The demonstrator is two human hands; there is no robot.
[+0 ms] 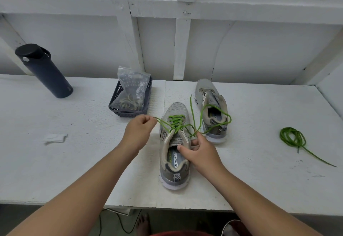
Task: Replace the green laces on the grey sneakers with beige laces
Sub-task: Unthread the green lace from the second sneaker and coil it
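Everything is placed from the near sneaker (174,148), which stands heel toward the person at the middle of the white table (74,161). Far to its left and further back stands a dark bottle (43,70), lid on. Just behind and left of the sneaker sits a dark slotted basket (143,108) holding a clear plastic bag (132,85); coiled beige laces (130,102) show through it.

The left hand (139,132), just left of the shoe's toe, has its fingers curled, pinching one end of the green lace (175,123) and drawing it taut out of the eyelets. The right hand (199,150) rests on the shoe's right collar, thumb and fingers gripping the rim, with the lace's other end looping up past its fingertips. Just behind and right of it lies the second sneaker (211,109), already without a lace, the loop draped over its opening. Far right lies a removed green lace (293,138) in a loose coil.

The risks look small: a sideways pull could drag or tip the shoe if the right hand slackens, and the long loop could snag on the second sneaker or knot at an eyelet.
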